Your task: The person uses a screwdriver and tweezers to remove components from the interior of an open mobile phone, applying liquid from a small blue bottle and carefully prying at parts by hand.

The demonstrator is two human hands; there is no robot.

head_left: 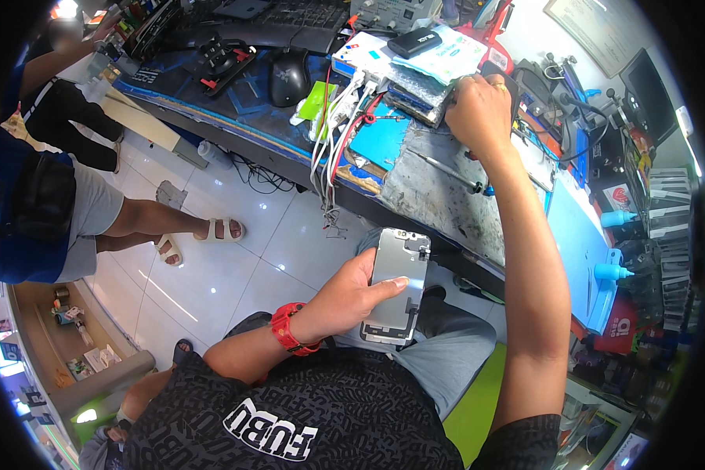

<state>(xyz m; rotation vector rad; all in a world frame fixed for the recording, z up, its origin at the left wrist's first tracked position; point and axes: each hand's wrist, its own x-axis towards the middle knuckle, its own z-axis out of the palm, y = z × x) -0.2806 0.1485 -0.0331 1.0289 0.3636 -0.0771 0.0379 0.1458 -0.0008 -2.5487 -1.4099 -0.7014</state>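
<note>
My left hand (352, 286), with a red watch at its wrist, grips a detached phone screen (394, 305), its silver back plate and dark flex cable facing up, held over my lap. My right hand (482, 110) is up on the cluttered bench (446, 204), fingers curled beside a dark object at the stack of papers and devices (419, 66); what they hold is hidden. Below it lie a slim metal tool (450, 168) and a blue pad (376, 137).
A black mouse (288, 78), keyboard (266, 19) and tangled white cables (333, 157) crowd the bench. A blue mat (572, 251) with bottles is at right. People stand at left (66, 196), one in white sandals; another sits at lower left (141, 399) near shelving (86, 345).
</note>
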